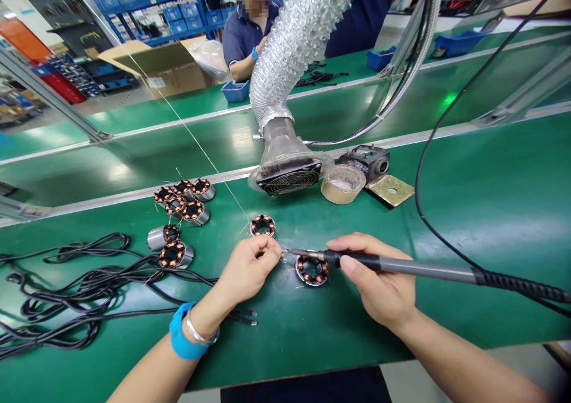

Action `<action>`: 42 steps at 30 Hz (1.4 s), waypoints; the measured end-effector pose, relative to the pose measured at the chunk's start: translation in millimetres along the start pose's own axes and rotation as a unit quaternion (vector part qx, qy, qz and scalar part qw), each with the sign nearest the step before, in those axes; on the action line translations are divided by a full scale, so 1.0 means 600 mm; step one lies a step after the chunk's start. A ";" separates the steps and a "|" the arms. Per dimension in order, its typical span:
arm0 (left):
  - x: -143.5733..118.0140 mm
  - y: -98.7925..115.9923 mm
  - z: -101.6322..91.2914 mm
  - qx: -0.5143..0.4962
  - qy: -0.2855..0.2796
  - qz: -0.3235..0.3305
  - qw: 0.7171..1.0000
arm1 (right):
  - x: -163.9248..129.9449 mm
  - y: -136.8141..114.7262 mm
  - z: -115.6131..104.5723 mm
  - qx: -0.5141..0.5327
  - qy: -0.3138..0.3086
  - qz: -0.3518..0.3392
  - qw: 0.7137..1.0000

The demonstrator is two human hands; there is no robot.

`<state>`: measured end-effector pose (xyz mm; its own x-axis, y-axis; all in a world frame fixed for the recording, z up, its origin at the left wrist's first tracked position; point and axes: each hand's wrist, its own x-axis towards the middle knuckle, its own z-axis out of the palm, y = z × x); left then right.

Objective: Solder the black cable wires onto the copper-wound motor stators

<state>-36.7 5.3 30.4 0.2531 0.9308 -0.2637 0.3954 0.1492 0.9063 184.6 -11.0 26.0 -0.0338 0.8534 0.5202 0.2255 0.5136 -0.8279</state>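
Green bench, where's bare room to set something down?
Free: the green mat right of the brass plate, and the near edge between both forearms. Crowded: black cables at left, the stator cluster, and around the soldering iron.

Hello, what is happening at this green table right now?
A person is soldering at a green workbench. The right hand holds a soldering iron, its tip pointing at what the left hand pinches, something too small to make out, perhaps a wire end. A round copper coil lies just below the tip, another coil behind the left hand. More coils sit in a group to the left, beside loose black cables. A fume hose opens towards the work. Another person sits across the table.
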 end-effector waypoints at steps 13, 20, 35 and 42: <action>0.001 0.004 0.000 0.016 0.003 0.002 1.000 | -0.001 -0.029 0.007 -0.037 -0.064 -0.159 0.984; -0.001 0.004 0.001 0.008 -0.002 -0.006 1.000 | 0.002 -0.031 0.003 -0.010 -0.035 -0.173 0.984; -0.003 0.006 0.000 0.007 -0.003 -0.009 1.000 | 0.007 -0.033 0.005 -0.004 -0.037 -0.170 0.985; 0.002 0.003 0.001 0.002 -0.001 0.005 1.000 | 0.006 -0.024 0.008 -0.002 -0.015 -0.189 0.982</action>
<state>-35.1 6.4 31.7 0.2586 0.9319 -0.2542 0.3967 0.1375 0.9076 176.8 -15.1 38.8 -0.1436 0.6034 0.7844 0.1948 0.7943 -0.5754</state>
